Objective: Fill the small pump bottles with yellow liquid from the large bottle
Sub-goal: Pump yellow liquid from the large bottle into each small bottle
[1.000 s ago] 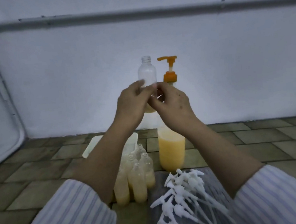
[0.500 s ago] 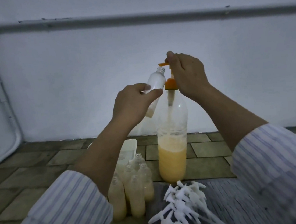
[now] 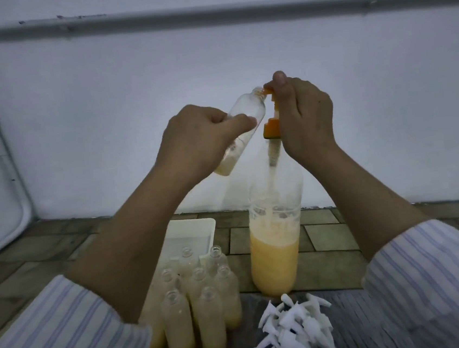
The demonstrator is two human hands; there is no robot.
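Small pump bottle [image 3: 243,127] in the left hand [image 3: 197,146] is tilted now, its open neck brought up against the spout of the orange pump head [image 3: 269,96] — a second ago it stood upright between both hands, clear of the spout. The left fingers are curled round the bottle's middle, and only a thin layer of yellow liquid shows at its base. The right hand [image 3: 306,120] has left the small bottle and gone up onto the pump; its fingers are wrapped over the top of the head, thumb uppermost. The large bottle [image 3: 276,242] stands on the floor [image 3: 398,229] by the wall, roughly a third full of yellow liquid.

That shift suggests the aligning is done and pumping is the step in hand; this bottle is barely begun. Near the left forearm a cluster of filled small bottles [image 3: 203,312] stands uncapped, with a white tray [image 3: 191,228] behind them and a heap of white pump tops [image 3: 293,331] to the right. The neck looks narrow against the spout, so a slip would probably spill.
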